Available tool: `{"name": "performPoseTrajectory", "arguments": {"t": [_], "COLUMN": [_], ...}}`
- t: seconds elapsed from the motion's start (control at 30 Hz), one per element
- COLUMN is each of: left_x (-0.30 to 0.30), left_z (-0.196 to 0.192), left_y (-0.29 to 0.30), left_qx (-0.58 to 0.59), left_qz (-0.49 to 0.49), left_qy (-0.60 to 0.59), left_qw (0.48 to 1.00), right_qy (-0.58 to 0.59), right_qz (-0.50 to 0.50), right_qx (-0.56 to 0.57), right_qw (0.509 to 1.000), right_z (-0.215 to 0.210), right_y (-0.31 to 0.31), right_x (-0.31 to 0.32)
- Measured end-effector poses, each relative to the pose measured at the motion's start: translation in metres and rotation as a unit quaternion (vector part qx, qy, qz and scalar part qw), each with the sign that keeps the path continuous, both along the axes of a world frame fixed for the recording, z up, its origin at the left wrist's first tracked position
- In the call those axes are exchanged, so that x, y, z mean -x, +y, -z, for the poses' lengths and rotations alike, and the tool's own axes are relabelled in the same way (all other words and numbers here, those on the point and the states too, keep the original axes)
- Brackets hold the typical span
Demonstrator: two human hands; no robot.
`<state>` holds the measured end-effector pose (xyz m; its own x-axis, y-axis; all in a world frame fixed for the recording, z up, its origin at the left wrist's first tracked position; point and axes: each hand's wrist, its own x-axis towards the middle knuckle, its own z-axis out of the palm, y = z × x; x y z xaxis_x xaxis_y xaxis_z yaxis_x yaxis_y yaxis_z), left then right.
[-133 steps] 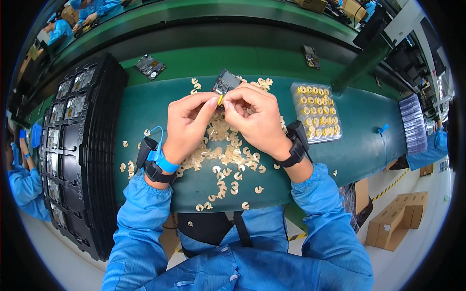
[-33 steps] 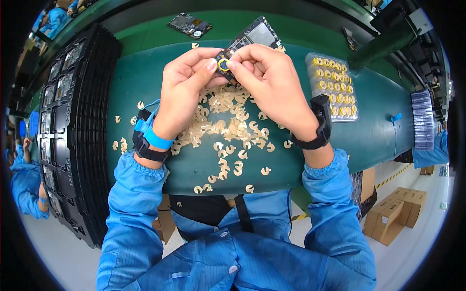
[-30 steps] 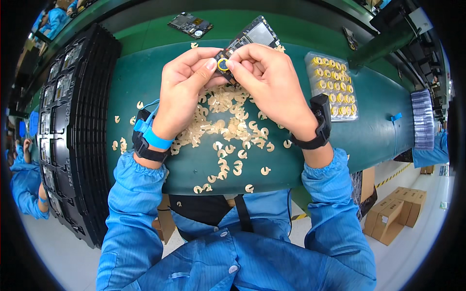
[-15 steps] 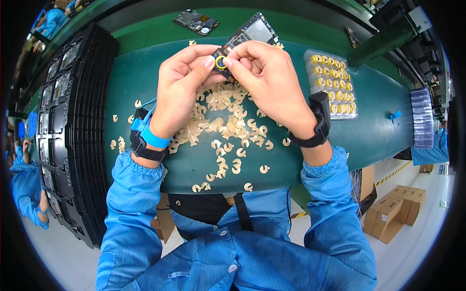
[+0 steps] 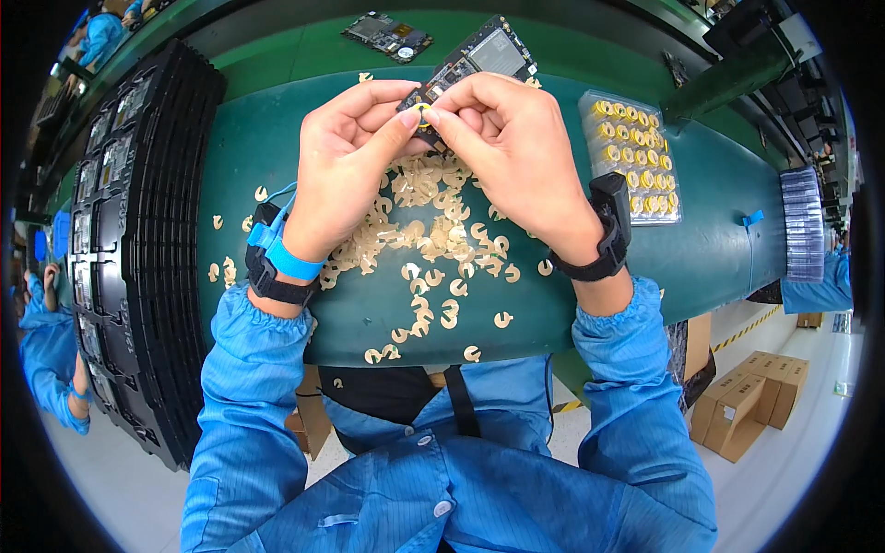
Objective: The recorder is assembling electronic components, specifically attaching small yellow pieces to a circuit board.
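My left hand [image 5: 343, 157] is closed round the lower left end of a black circuit board [image 5: 496, 53], which is tilted up over the bench. A small round part with a yellow rim [image 5: 423, 116] lies against the board, mostly covered by my thumbs. On its right side my right hand [image 5: 525, 152] is closed, its thumb tip pressing at the rim and its fingers curled by the board. The two thumb tips nearly meet over the part. Below my hands spreads a loose pile of cream-coloured notched paper discs [image 5: 426, 189].
A clear tray [image 5: 653, 220] of yellow-rimmed round parts lies at the right. Another circuit board [image 5: 387, 35] rests at the back. Black trays [image 5: 166, 258] are stacked tall on the left. Cardboard boxes [image 5: 742, 405] stand on the floor at the lower right.
My thumbs have come closer together over the yellow-rimmed part, which is now more covered. The held board has shifted slightly. The board at the back has moved a little right and up.
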<state>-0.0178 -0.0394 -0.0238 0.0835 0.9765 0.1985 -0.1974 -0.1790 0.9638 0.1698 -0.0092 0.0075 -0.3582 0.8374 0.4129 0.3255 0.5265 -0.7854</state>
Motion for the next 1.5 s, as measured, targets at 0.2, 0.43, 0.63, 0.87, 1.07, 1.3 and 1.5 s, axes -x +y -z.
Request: {"name": "performPoseTrajectory", "arguments": {"t": [0.2,0.43,0.63,0.87,1.07,1.3,1.5], "left_x": [-0.001,-0.001,-0.002,0.000,-0.001,0.004,0.003], "left_z": [-0.001,0.000,0.000,-0.001,0.000,0.000,0.002], "left_y": [0.000,0.000,0.001,0.001,0.002,0.003,0.007], "left_qx": [-0.007,-0.004,-0.003,0.004,0.017,0.005,-0.023], "left_qz": [-0.001,-0.007,-0.012,-0.005,-0.005,-0.007,-0.039], "left_qy": [-0.009,-0.018,-0.017,-0.038,-0.057,-0.069,-0.083], "left_qw": [1.000,1.000,1.000,0.999,0.998,0.998,0.996], "right_qy": [0.036,0.048,0.036,0.006,-0.029,-0.138,-0.097], "right_qz": [0.010,0.027,0.037,0.032,0.008,0.020,0.025], "right_qx": [0.005,-0.023,-0.032,-0.095,-0.174,-0.234,-0.256], "right_qw": [0.999,0.998,0.998,0.995,0.984,0.962,0.962], "right_z": [0.005,0.005,0.006,0.001,0.008,0.011,0.016], "right_y": [0.000,-0.002,-0.003,-0.004,-0.002,-0.005,0.004], "right_x": [0.001,0.003,0.003,0.005,0.003,0.003,0.002]}}
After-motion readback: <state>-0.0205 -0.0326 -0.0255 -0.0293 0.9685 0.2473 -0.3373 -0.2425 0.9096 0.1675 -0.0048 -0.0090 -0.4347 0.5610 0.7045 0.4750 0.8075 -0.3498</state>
